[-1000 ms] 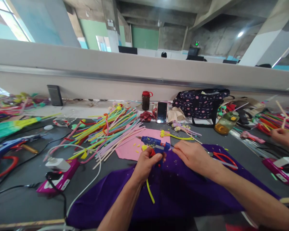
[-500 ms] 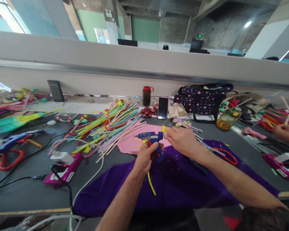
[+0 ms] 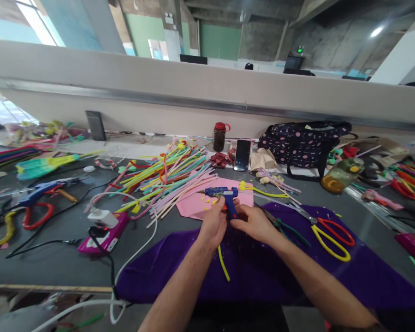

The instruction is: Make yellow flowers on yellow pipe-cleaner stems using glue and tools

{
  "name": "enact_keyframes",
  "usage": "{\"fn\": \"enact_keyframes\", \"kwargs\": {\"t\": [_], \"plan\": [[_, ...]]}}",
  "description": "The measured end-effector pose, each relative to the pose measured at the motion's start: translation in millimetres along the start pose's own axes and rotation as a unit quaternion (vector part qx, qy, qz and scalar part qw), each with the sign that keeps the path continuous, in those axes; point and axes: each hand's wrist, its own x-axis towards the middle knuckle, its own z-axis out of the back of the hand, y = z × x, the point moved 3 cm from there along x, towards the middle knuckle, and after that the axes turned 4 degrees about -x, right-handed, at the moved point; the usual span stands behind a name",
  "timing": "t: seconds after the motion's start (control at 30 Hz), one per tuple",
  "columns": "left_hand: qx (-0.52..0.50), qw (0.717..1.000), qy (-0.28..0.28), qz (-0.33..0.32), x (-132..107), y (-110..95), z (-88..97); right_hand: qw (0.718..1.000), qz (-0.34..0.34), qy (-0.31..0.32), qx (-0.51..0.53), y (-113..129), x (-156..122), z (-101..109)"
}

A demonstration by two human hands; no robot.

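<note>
A blue hot glue gun (image 3: pixel 224 192) is held above the purple cloth, its nozzle pointing left. My left hand (image 3: pixel 214 222) is closed round its trigger side. At the handle's lower right, my right hand (image 3: pixel 252 222) has closed its fingers on the grip. A pale translucent stick (image 3: pixel 263 198) runs out to the right from behind the gun. Below my left hand hangs or lies a yellow pipe cleaner (image 3: pixel 223 263); its upper end is hidden. Behind the gun is a pink sheet (image 3: pixel 190 205) with yellow scraps, and a yellow stem with a small yellow head (image 3: pixel 263 189).
Purple cloth (image 3: pixel 180 272) covers the table's front. Scissors (image 3: pixel 332 240) and green-handled pliers (image 3: pixel 290 230) lie right. A pipe-cleaner pile (image 3: pixel 169 180), a magenta power strip (image 3: pixel 105 235) and another glue gun (image 3: pixel 44 190) are left. A phone (image 3: pixel 242 156), bottle (image 3: pixel 219 137) and bag (image 3: pixel 297 147) stand behind.
My right hand has moved from the gun's rear end down to its handle. That uncovers the yellow stem, pliers and yellow-handled scissors. The view has swung slightly left.
</note>
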Motion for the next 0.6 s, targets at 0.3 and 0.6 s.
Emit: {"fn": "enact_keyframes", "kwargs": {"t": [0.3,0.6], "plan": [[0.036,0.999,0.026,-0.010,-5,2,-2.2,0.920,-0.119,0.073,0.366,-33,-6,0],[0.118,0.990,0.056,-0.046,-10,0,-4.2,0.879,-0.125,0.105,0.449,-38,-10,-8]]}}
